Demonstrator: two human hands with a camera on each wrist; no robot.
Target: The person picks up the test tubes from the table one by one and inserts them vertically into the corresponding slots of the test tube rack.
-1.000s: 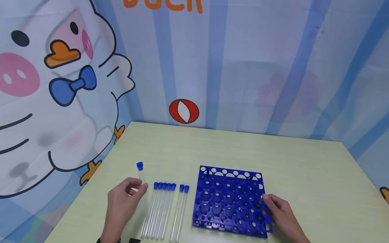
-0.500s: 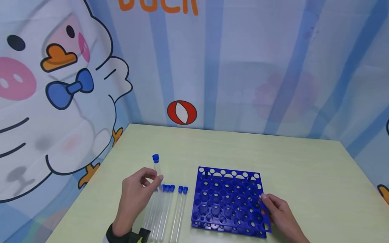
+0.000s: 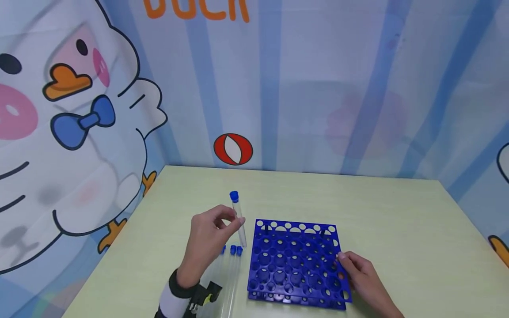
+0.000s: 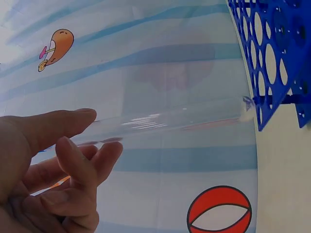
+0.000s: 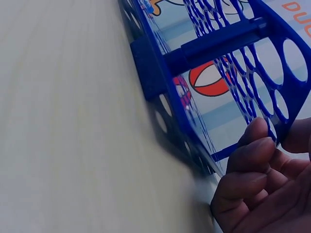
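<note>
In the head view my left hand (image 3: 210, 234) pinches a clear test tube (image 3: 237, 207) with a blue cap between thumb and fingers. The tube is tilted slightly, cap up, its lower end just left of the blue test tube rack (image 3: 296, 297). The left wrist view shows the tube (image 4: 184, 119) running out from my fingers, its rounded end close to the rack (image 4: 272, 63) in that view. My right hand (image 3: 366, 276) grips the rack's right side; in the right wrist view, thumb and fingers (image 5: 250, 155) pinch the edge of its upper plate. No tubes show in the rack's holes.
Two capped test tubes (image 3: 232, 282) lie side by side on the pale table (image 3: 397, 221), left of the rack. More tubes lie beside them, mostly hidden by my left forearm. A cartoon-printed curtain (image 3: 310, 110) stands along the table's back edge.
My left hand has carried the capped tube rightward and up, across the lying tubes toward the rack. My right hand keeps its grip on the rack. The head view has shifted slightly.
</note>
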